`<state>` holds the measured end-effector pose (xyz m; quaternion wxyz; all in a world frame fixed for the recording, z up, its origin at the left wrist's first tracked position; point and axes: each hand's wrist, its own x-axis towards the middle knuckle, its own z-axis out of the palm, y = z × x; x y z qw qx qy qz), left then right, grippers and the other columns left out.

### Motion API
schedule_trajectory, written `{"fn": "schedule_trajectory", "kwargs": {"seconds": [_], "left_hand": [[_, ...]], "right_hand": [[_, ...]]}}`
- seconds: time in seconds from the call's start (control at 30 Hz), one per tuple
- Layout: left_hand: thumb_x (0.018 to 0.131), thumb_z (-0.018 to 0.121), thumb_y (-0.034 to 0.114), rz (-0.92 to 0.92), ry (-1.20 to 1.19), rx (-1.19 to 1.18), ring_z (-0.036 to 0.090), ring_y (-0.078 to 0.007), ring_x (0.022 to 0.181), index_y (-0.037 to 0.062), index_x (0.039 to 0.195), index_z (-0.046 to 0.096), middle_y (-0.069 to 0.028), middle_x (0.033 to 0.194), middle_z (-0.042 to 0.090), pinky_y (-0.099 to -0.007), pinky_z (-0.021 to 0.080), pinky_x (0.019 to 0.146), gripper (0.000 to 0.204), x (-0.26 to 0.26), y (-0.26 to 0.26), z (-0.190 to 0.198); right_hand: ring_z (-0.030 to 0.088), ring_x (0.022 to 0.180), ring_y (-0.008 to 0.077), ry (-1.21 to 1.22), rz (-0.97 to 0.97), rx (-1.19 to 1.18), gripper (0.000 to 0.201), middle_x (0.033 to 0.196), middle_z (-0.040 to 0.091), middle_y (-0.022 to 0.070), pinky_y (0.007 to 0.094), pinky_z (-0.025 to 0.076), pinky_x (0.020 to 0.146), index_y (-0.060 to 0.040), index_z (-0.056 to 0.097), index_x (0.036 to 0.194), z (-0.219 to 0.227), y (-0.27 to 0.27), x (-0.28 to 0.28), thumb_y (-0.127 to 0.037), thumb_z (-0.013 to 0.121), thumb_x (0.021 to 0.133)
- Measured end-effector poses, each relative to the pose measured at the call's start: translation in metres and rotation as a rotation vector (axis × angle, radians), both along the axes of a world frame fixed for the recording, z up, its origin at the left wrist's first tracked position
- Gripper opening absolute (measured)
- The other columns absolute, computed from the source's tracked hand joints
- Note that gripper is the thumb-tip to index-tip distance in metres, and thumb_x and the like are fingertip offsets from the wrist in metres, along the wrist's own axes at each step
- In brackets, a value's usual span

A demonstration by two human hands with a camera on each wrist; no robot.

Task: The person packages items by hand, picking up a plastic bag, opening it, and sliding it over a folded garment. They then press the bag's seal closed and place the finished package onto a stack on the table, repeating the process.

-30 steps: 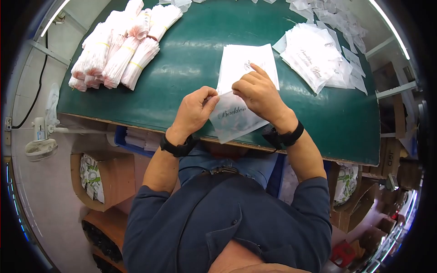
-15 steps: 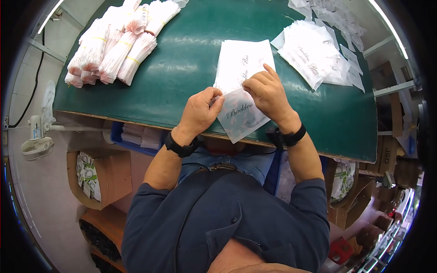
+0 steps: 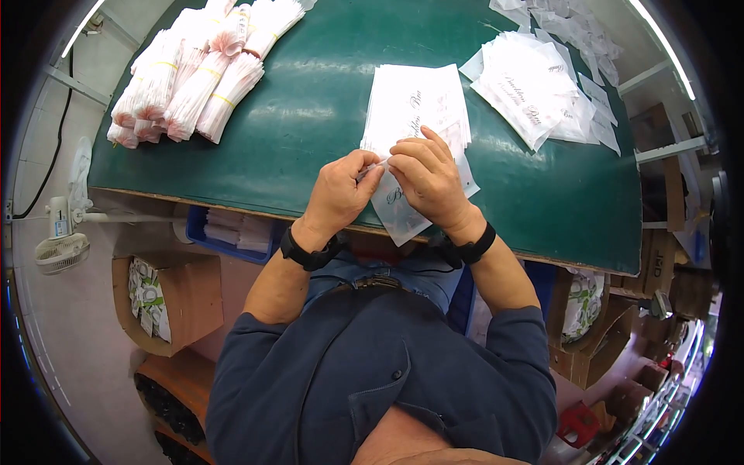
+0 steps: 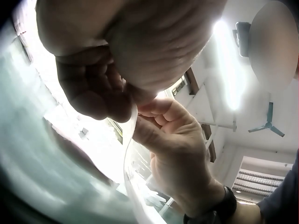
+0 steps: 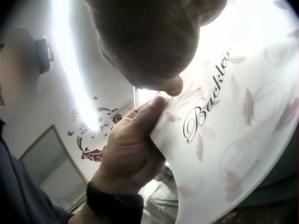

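Note:
A translucent printed sheet (image 3: 399, 217) hangs over the table's front edge; in the right wrist view the sheet (image 5: 233, 116) shows "Backless" lettering and pink feathers. My left hand (image 3: 339, 190) pinches its upper left corner between thumb and forefinger. My right hand (image 3: 430, 180) has its fingertips at the same edge, close beside the left fingertips, and covers part of the lettering. In the left wrist view both hands meet at the sheet (image 4: 130, 158), seen almost edge-on. Just behind them lies a stack of white printed sheets (image 3: 395, 97).
Banded rolled bundles (image 3: 186, 77) are piled at the table's left. A loose pile of printed bags (image 3: 523, 89) lies at the right, with crumpled translucent pieces (image 3: 577, 35) beyond. Below the green table (image 3: 310, 101) stand a blue bin (image 3: 225, 246) and cardboard boxes (image 3: 194, 298).
My right hand has moved left and slightly down, up against my left fingertips, while the left stays nearly in place. More of a sheet shows to the right of my right hand.

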<state>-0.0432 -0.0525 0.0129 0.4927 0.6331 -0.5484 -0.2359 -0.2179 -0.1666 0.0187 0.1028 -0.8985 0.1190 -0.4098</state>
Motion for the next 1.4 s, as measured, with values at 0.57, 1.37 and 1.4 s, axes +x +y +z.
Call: {"fn": "schedule_trajectory", "kwargs": {"seconds": [0.57, 1.37, 1.4], "left_hand": [[0.099, 0.074, 0.013, -0.025, 0.11, 0.033, 0.074, -0.0279, 0.074, -0.0012, 0.108, 0.072, -0.0194, 0.088, 0.075, -0.0357, 0.057, 0.067, 0.016, -0.005, 0.003, 0.002], [0.1, 0.074, 0.008, -0.033, -0.066, -0.052, 0.068, -0.0144, 0.07, -0.0022, 0.107, 0.072, -0.0104, 0.083, 0.073, -0.0294, 0.054, 0.064, 0.013, -0.002, 0.014, 0.003], [0.1, 0.074, 0.008, -0.032, -0.066, -0.051, 0.068, -0.0144, 0.07, -0.0022, 0.107, 0.072, -0.0104, 0.083, 0.073, -0.0294, 0.054, 0.064, 0.013, -0.002, 0.014, 0.002]], "right_hand": [[0.074, 0.104, 0.0253, -0.1, -0.004, -0.044, 0.023, 0.107, 0.075, 0.0054, 0.0513, 0.052, 0.113, -0.0077, 0.073, 0.099, -0.003, 0.003, -0.003, 0.003, 0.081, 0.081], [0.07, 0.098, 0.0244, 0.034, 0.039, -0.041, 0.024, 0.104, 0.071, 0.0024, 0.049, 0.051, 0.11, -0.0105, 0.073, 0.104, 0.006, 0.008, -0.01, -0.003, 0.083, 0.083], [0.07, 0.098, 0.0244, 0.034, 0.04, -0.04, 0.024, 0.104, 0.071, 0.0024, 0.049, 0.051, 0.11, -0.0105, 0.073, 0.104, 0.005, 0.009, -0.009, -0.003, 0.083, 0.083]]}}
